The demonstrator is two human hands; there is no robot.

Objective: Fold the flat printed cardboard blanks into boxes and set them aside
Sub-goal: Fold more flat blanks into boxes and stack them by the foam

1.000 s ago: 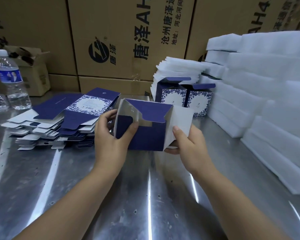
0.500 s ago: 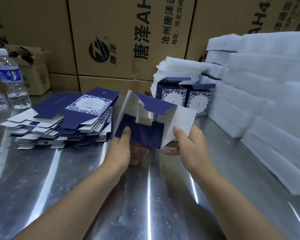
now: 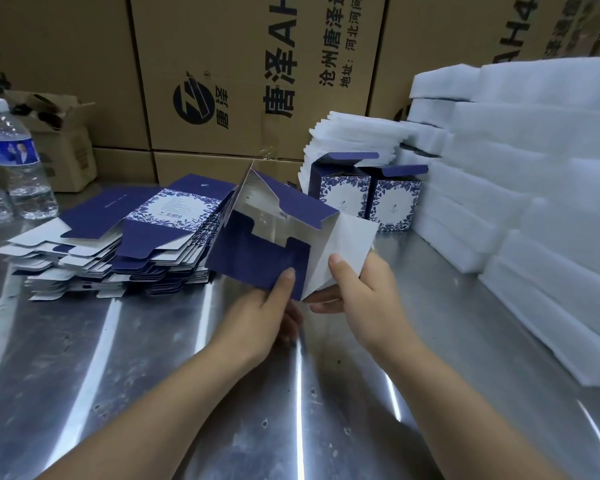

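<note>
Both left hand point(image 3: 262, 322) and right hand point(image 3: 366, 301) pinch the half-open blank point(image 3: 257, 259) at its near corner (thumbs above, fingers point(image 3: 323, 308) beneath).

A scuffed steel worktop point(image 3: 153, 375) is seen loaded with a fanned stack of flat blanks point(image 3: 118, 251), two folded boxes point(image 3: 361, 202), white foam slabs point(image 3: 534, 202) and a water bottle point(image 3: 18, 161).

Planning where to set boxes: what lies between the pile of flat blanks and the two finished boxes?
Head view: the half-folded box, held by the left hand and right hand, fills that gap.
</note>
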